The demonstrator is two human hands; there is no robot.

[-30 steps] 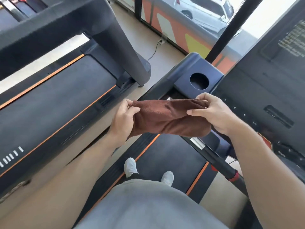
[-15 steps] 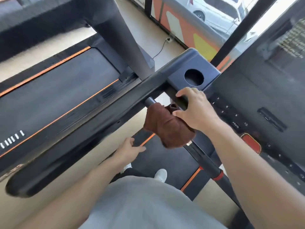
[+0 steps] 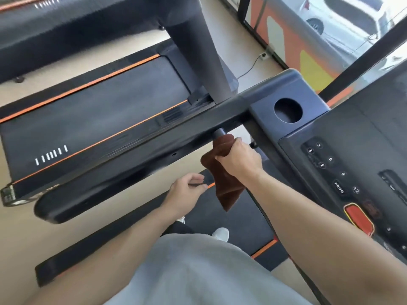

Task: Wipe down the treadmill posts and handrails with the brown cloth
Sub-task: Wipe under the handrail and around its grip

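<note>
The right hand (image 3: pixel 239 160) was curled round the brown cloth (image 3: pixel 222 179), gripping it against a short round bar (image 3: pixel 219 134) that ran from the underside of the long dark handrail (image 3: pixel 141 155) toward the console; the fingers wrapped over the top of the cloth and the thumb closed on its near side; the bar's bare end showed just beyond the cloth, at the far left of the fist. The lower part of the cloth hung loose below the hand, tapering to a point over the dark belt (image 3: pixel 233 223) of the treadmill. The left hand (image 3: pixel 187 191) was just to the left of the hanging cloth and a little nearer, apart from it; its fingers were loosely curled and held nothing; whether its fingertips touched the handrail's near edge could not be told. The handrail crossed the scene from near left to far right, meeting the grey corner block with a round cup hole (image 3: pixel 288 110). To the right lay the console (image 3: pixel 343 164) with numbered buttons and a red-orange key (image 3: pixel 359 219). One white shoe (image 3: pixel 221 234) showed on the belt beyond the grey shirt (image 3: pixel 198 271); a second treadmill (image 3: pixel 92 119) with orange stripes stood to the left; a white car (image 3: pixel 343 20) was visible through the far window.
</note>
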